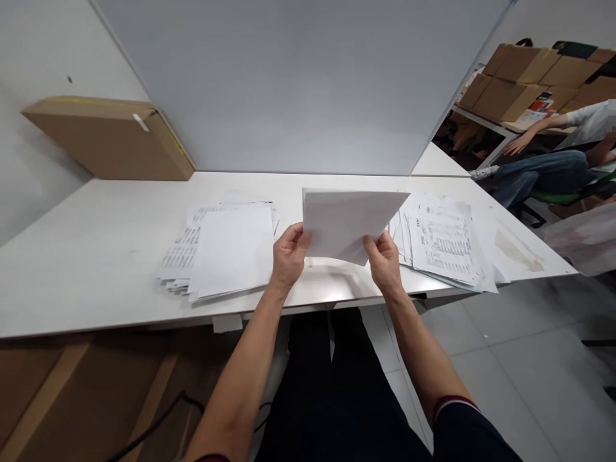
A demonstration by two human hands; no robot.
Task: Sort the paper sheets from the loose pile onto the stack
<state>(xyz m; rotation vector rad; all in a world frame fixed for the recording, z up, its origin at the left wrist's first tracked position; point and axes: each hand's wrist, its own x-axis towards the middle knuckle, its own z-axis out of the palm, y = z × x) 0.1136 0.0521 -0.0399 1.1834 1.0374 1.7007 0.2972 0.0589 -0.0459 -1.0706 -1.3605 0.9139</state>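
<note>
Both my hands hold a small stack of white sheets (347, 221) lifted above the white table (96, 256). My left hand (289, 255) pinches its lower left corner, fingers closed. My right hand (384, 258) grips the lower right edge, fingers closed. A pile of paper (226, 250) with a blank sheet on top lies on the table to the left of my hands. A spread pile of printed sheets (445, 244) lies to the right.
A flat brown cardboard box (110, 138) leans against the wall at the back left. A grey partition panel (298, 83) stands behind the table. At the far right another person's arm and legs (543, 163) show, near stacked cardboard boxes (524, 77). Cardboard lies under the table.
</note>
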